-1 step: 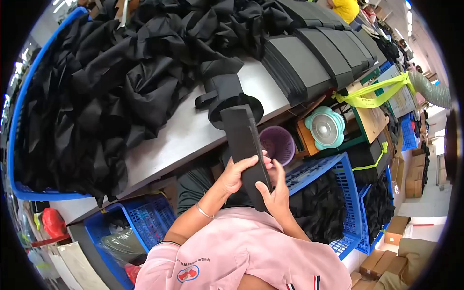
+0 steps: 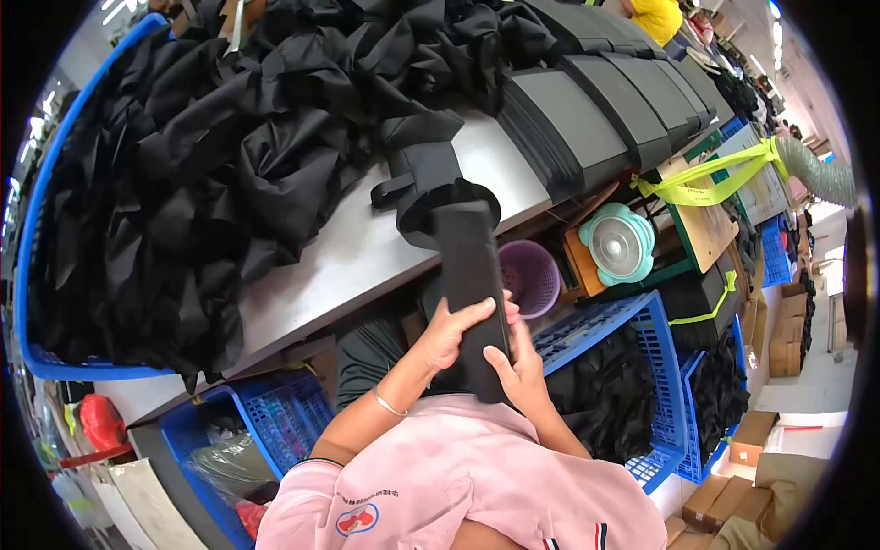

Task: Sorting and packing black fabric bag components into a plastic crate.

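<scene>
A long, flat piece of folded black fabric is held upright in front of my body. My left hand grips its left edge, thumb lying across the front. Around its lower right edge my right hand is closed, thumb on the front face and fingers partly hidden behind. Just beyond the piece's top end, a curled black fabric piece with a loop lies at the table edge. A large heap of crumpled black fabric covers the left of the table.
Stacks of flat black pieces stand along the table's right. Below it are a purple basket, a turquoise fan and a blue crate of black fabric. Another blue crate stands at lower left. A person in yellow is far off.
The folded black fabric has turned slightly, so more of its broad face shows, and its top has shifted a little right. Both hands keep their hold.
</scene>
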Demonstrator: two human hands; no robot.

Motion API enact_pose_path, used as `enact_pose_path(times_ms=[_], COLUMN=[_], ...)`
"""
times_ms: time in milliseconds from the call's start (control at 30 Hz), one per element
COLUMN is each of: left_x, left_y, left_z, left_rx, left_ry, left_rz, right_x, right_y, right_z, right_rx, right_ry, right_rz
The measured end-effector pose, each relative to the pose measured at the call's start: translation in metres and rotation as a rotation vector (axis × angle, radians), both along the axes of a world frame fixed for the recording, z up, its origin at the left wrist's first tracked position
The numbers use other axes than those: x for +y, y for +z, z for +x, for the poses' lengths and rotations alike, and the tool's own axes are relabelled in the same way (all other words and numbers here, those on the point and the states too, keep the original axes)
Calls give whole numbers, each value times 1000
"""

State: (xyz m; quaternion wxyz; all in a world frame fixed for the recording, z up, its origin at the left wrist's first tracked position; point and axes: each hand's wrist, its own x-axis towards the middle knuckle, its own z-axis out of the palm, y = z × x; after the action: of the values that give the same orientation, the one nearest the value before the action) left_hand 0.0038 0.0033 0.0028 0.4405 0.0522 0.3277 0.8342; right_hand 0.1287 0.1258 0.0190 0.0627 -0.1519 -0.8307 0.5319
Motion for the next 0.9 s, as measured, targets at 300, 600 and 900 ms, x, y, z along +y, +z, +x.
enact_pose_path(times_ms=[300, 600, 900], left_x=[-13, -2, -30], left_y=[3, -4, 14], left_z=[-24, -88, -78], left_rx=[732, 1314, 1438], left_ry=[768, 670, 536], left_rz=[-815, -743, -726], right_x=[23, 8, -12], right_y=[0, 20, 49], right_z=[-24, -64, -100], right_rx=[-22, 84, 24], right_ry=[41, 97, 302], right_rz=[-188, 245, 826])
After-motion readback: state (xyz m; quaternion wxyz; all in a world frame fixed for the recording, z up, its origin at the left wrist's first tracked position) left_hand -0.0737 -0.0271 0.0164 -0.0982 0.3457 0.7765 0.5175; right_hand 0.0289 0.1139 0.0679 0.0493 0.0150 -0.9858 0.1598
